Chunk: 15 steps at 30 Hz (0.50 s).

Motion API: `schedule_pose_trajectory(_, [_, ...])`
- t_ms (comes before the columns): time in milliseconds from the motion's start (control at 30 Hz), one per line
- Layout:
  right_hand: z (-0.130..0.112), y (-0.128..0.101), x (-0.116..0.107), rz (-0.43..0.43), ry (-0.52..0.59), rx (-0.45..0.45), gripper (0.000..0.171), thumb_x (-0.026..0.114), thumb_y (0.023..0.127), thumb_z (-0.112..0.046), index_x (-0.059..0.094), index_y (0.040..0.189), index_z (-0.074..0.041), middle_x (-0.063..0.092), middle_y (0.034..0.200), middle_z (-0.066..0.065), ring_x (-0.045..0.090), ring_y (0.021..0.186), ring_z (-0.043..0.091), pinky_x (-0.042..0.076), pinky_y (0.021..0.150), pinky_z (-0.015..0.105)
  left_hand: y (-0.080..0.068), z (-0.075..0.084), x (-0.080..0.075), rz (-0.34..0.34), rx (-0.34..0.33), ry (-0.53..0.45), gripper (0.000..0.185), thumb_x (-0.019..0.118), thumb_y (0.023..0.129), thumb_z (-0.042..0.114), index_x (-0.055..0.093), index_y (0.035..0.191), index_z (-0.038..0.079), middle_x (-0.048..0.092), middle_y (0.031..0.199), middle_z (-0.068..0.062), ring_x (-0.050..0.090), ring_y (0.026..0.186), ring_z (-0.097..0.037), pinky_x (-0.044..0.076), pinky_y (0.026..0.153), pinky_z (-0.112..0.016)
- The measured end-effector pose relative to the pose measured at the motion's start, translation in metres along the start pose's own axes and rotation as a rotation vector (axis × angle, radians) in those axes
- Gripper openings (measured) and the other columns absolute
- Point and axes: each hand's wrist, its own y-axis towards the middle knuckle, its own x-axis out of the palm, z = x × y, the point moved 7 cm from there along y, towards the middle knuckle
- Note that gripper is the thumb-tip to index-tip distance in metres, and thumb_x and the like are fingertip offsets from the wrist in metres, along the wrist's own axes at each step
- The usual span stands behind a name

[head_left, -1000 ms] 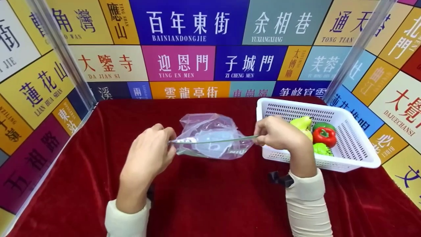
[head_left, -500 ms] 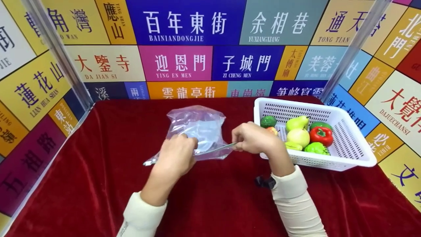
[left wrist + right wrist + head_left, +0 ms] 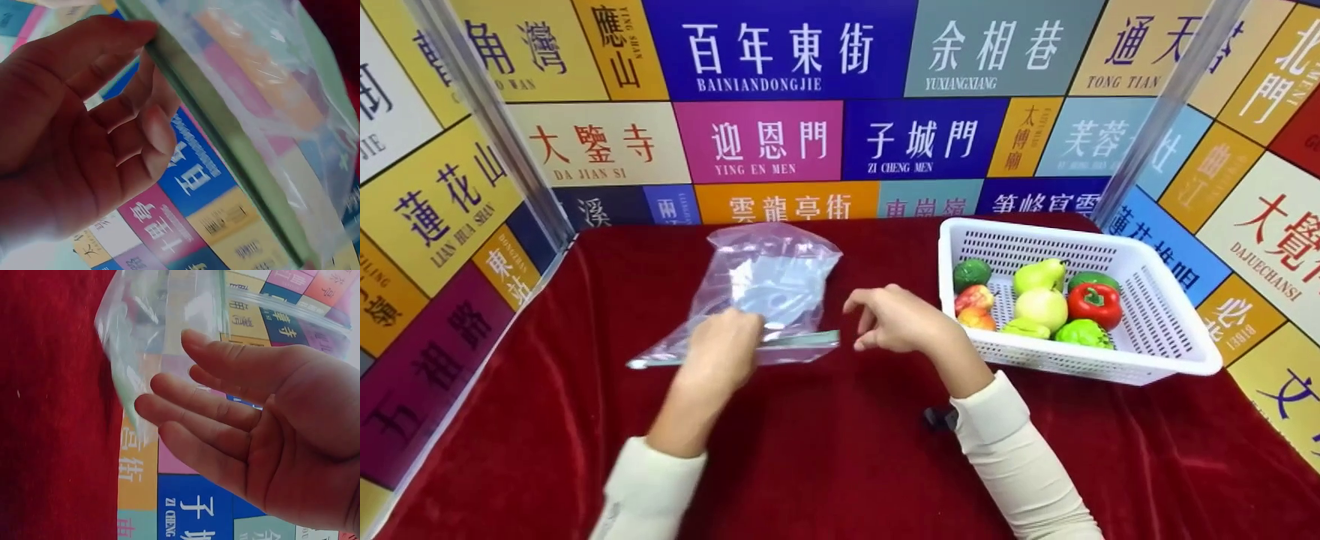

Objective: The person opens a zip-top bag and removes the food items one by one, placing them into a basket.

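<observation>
red velvet cloth (image 3: 840,465) covers my table, with bright panels of chinese place names standing behind and to both sides. the clear plastic zip bag with the green seal strip (image 3: 765,289) hangs over the cloth, well to the left of the white perforated plastic basket (image 3: 1155,300). my left hand (image 3: 720,356) pinches the bag's green strip between thumb and fingers; the left wrist view shows the thumb (image 3: 107,42) pressed along the strip. my right hand (image 3: 896,322) hovers between the bag and the basket, just beside the bag's right corner, fingers spread and relaxed, holding nothing. inside the basket sit toy fruits and vegetables: a red bell pepper (image 3: 1095,304), a yellow-green pear (image 3: 1039,276) and a dark green avocado (image 3: 972,274) among them.

with only one hand on the strip, i judge the bag may sag or twist, and the mouth could fall closed or slip from my pinch because the film is thin and slick.

half a second ago my right hand was pinching the strip's right end and the strip was pulled taut between both hands; now the right has let go, and the bag has swung leftward, farther from the basket.
</observation>
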Motion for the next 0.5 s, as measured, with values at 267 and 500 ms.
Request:
schedule_pose_trajectory(267, [0.013,-0.002,-0.006,-0.001,-0.023,0.057,0.046,0.083,0.083,-0.024,0.065,0.124,-0.013,0.076,0.087,-0.003,0.068,0.092,0.020,0.053,0.093,0.040,-0.028,-0.075,-0.003,0.104,-0.054,0.044,0.009,0.065,0.073,-0.010,0.063,0.073,0.000,0.065,0.069,-0.023,0.064,0.062,-0.045,0.050,0.052,-0.054])
schedule_pose_trajectory(500, [0.019,-0.005,-0.012,0.007,-0.007,0.075,0.046,0.082,0.084,-0.023,0.064,0.125,-0.013,0.077,0.088,-0.002,0.068,0.093,0.021,0.053,0.093,0.040,-0.052,-0.124,-0.005,0.141,-0.066,0.066,0.017,0.065,0.072,-0.010,0.065,0.087,-0.002,0.064,0.078,-0.028,0.060,0.062,-0.050,0.048,0.051,-0.058])
